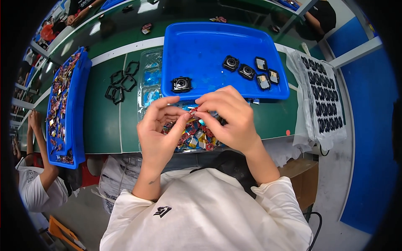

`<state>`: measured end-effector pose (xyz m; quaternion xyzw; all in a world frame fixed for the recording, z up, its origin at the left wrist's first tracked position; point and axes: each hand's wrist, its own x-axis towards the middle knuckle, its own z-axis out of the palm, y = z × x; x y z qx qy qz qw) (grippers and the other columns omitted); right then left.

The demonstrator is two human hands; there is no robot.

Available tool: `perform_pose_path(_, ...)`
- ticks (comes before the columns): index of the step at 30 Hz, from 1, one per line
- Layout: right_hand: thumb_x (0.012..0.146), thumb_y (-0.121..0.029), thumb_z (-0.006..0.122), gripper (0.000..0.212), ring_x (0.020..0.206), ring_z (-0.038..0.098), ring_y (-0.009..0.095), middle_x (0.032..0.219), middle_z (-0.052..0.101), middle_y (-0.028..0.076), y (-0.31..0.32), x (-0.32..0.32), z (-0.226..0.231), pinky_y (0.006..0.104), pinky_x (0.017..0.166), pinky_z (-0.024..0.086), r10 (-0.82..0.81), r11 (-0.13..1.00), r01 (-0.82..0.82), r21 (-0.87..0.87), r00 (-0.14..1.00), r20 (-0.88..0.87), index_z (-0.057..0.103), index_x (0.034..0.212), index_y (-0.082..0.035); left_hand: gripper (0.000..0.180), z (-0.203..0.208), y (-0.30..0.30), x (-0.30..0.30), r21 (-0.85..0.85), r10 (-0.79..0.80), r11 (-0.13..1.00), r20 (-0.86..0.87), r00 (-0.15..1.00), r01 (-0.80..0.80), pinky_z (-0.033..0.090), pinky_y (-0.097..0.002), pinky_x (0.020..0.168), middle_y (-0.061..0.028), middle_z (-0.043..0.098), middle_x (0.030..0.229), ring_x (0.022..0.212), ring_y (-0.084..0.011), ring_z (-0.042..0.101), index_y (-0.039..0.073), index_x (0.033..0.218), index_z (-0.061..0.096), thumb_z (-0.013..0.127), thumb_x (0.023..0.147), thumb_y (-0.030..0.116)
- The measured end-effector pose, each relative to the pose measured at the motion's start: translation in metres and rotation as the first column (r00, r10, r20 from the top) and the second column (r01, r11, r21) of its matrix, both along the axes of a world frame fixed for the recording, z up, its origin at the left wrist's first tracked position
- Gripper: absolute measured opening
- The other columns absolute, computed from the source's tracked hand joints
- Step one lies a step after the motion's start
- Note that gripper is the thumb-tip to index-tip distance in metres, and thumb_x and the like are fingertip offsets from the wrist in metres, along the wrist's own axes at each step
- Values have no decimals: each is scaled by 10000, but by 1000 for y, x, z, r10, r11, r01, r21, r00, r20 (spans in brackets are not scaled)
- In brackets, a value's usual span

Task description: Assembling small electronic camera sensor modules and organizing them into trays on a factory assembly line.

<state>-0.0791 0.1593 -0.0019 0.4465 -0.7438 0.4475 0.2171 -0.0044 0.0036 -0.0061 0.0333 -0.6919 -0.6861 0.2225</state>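
My left hand [158, 127] and my right hand [231, 119] meet at the fingertips, both pinching a small reddish electronic part [193, 111]. Its exact shape is partly hidden by the fingers. Just below them lies a heap of small red, yellow and silvery parts [200, 137] at the table's near edge. Beyond my hands stands a shallow blue tray [217, 27]. A black smartwatch case [181, 84] with a round sensor back sits at its near left. More watch cases [246, 71], and several black open cases [262, 81] with pale insides, rest at its right.
A long blue bin [79, 121] full of small parts stands at the left. Several black frames [122, 83] lie on the green table [102, 131], beside clear blister trays [151, 77]. At right, a white tray [307, 98] holds rows of black pieces. Other people work nearby.
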Motion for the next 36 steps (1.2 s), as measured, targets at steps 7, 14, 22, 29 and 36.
perform_pose_path(7, 808, 3, 662, 56, 790, 605, 95, 927, 661, 131, 10, 1, 7, 176, 579, 470, 194, 980, -97, -173, 649, 735, 650, 851, 35, 213, -5, -5, 0, -274, -132, 957, -107, 985, 98, 494, -228, 634, -86, 639, 802, 741, -128, 630, -12, 932, 649, 641, 736, -96)
perform_pose_path(14, 824, -8, 641, 72, 809, 624, 126, 915, 671, 112, 12, 4, 6, 218, 632, 487, 166, 986, -124, -110, 739, 653, 677, 883, 13, 195, -7, -3, 3, -340, -169, 931, -76, 983, 134, 472, -245, 601, -82, 635, 801, 724, -162, 612, 27, 840, 700, 633, 708, -99)
perform_pose_path(22, 787, 10, 640, 53, 802, 624, 178, 857, 681, 101, 14, 0, 11, 260, 652, 474, 116, 989, -147, 35, 889, 443, 673, 828, 11, 202, 0, -4, 5, -452, -260, 866, -46, 965, 212, 465, -256, 615, -88, 637, 807, 737, -170, 597, 23, 866, 701, 633, 723, -101)
perform_pose_path(29, 720, -69, 738, 123, 672, 574, 165, 779, 647, 61, 18, 18, 20, 272, 558, 451, 36, 999, -20, -47, 935, 352, 650, 791, -20, 260, 2, -6, 9, -334, -253, 917, -71, 965, 216, 453, -262, 615, -80, 632, 797, 723, -173, 581, 23, 923, 704, 673, 686, -80)
perform_pose_path(36, 654, -82, 811, 207, 565, 507, 108, 652, 593, 18, 6, 35, 5, 224, 475, 387, 55, 998, -35, -60, 927, 371, 616, 705, -37, 252, 4, -1, 12, -648, -45, 755, -207, 977, -102, 414, -267, 552, -45, 576, 710, 645, -181, 529, 55, 844, 709, 735, 611, -36)
